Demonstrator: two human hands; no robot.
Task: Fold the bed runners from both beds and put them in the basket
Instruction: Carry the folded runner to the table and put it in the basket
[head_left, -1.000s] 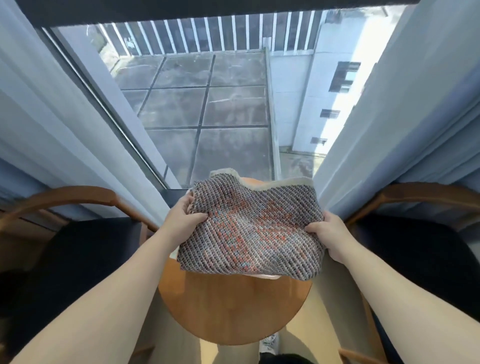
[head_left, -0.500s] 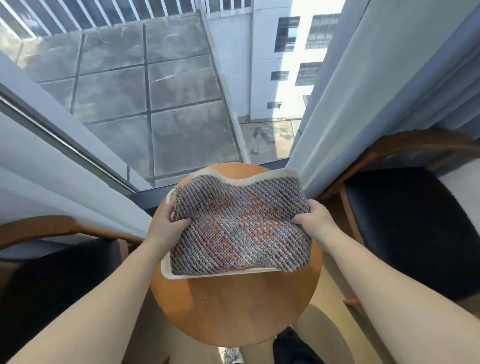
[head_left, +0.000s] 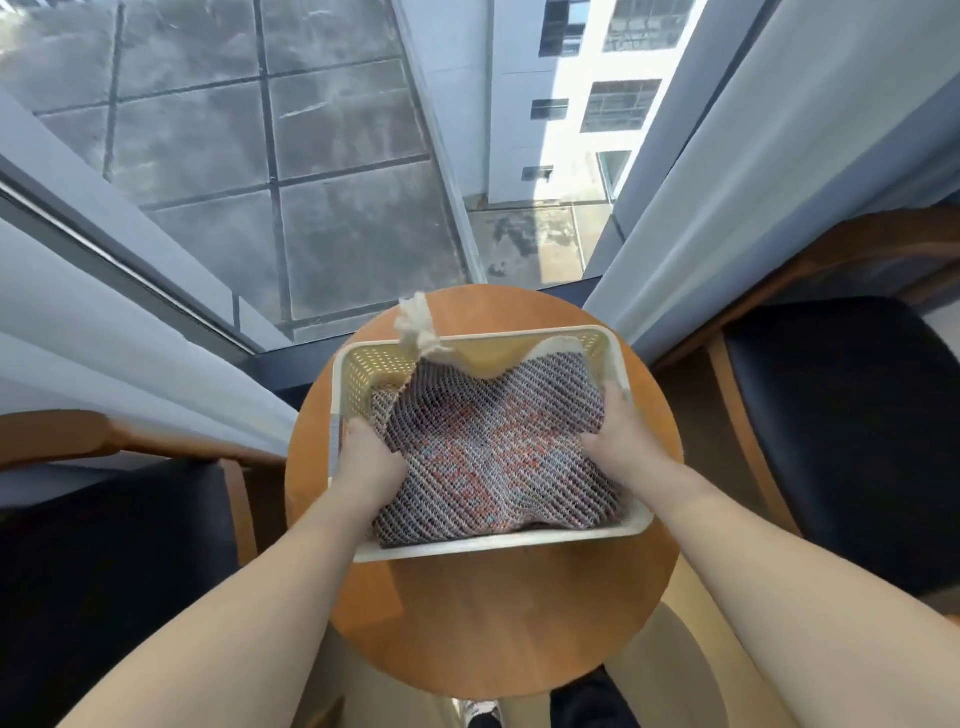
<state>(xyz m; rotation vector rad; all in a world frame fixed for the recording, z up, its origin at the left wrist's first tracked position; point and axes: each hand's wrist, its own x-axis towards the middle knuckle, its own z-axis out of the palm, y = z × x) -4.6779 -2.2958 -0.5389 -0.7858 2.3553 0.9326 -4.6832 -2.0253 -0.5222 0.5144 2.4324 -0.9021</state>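
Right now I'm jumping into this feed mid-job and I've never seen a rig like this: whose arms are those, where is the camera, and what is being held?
There is no machine here. A person works with two bare hands. One wide-angle camera on their head looks forward and down, so the arms enter from the bottom edge. A round wooden table stands by a window, between two dark-seated chairs. On the table sits a cream perforated basket. Inside it lies a folded woven bed runner, and its pale fringe pokes up over the far rim. The left hand grips the runner's left edge and the right hand grips its right edge, both down inside the basket.
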